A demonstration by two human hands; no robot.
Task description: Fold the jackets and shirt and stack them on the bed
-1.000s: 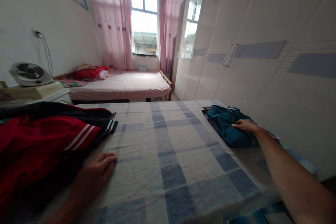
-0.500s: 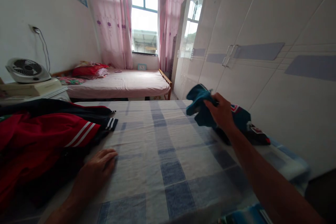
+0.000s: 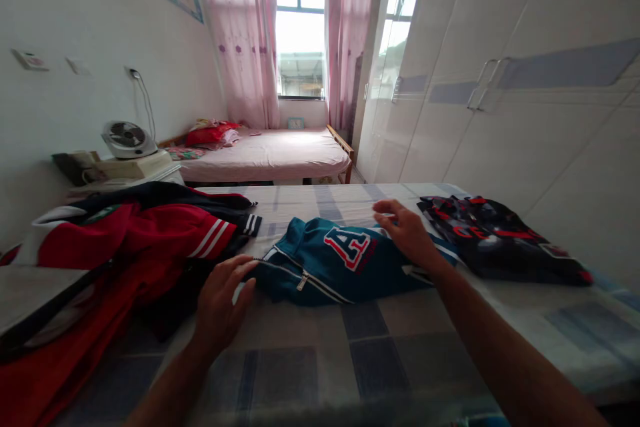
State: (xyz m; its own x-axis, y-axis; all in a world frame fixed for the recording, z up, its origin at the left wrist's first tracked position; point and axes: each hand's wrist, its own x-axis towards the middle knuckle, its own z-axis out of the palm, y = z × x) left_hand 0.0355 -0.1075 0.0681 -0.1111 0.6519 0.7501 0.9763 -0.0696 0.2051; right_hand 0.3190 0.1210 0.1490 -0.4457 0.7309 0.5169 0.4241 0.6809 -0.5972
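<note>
A teal zip jacket with a red-edged letter A and white-striped cuffs lies bunched on the checked bedsheet. My left hand is at its left end by the zipper edge, thumb and fingers apart. Over the jacket's right part hovers my right hand, fingers spread, gripping nothing that I can see. A folded black garment with red and grey print lies to the right of it. On the left is a heap of red and navy clothes with white-striped cuffs.
Beyond this bed stands a second bed with a pink sheet, under the window. A white wardrobe runs along the right side. At the left, a small fan sits on a box on a cabinet.
The teal jacket has come from the right, off the black garment, to the middle of the bed. My right hand has let go of it. My left hand has moved to its edge.
</note>
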